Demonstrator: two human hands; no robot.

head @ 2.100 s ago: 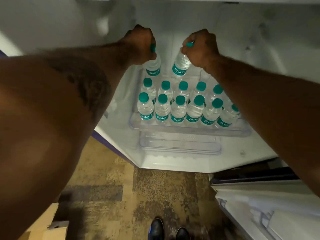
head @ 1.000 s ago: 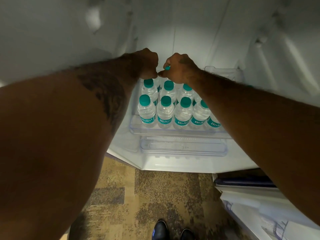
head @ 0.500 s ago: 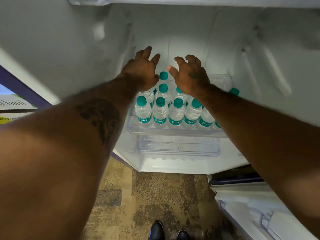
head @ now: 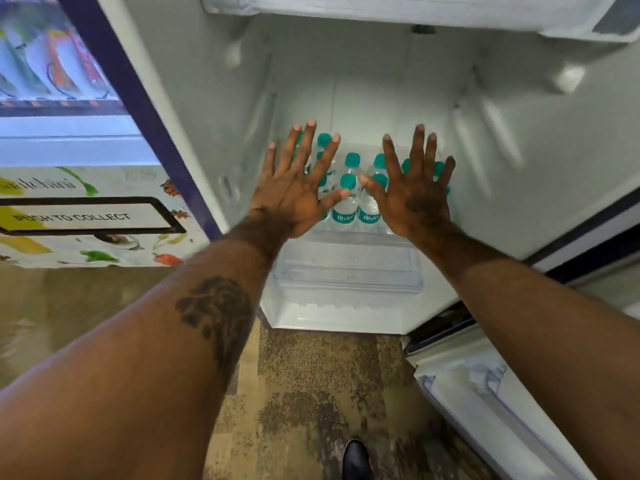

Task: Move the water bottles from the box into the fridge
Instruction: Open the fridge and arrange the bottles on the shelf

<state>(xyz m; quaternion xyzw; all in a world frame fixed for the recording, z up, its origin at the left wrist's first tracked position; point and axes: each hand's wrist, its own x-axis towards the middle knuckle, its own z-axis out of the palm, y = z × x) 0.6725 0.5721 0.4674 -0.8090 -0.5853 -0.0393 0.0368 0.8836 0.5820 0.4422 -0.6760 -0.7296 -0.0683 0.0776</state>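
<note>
Clear water bottles (head: 346,206) with teal caps and teal labels stand upright in close rows on the clear shelf (head: 346,261) low inside the open white fridge (head: 381,98).

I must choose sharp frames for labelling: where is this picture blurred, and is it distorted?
Head view: the vending machine at left is smeared by motion; the bottles and both open hands, left hand and right hand, are fairly sharp; the wide-angle lens bends the fridge walls.

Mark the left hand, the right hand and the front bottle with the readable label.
left hand (head: 291,199): head view, back of the hand, fingers spread.
right hand (head: 417,199): head view, back of the hand, fingers spread.
front bottle (head: 344,216): head view, on its teal label band.
</note>
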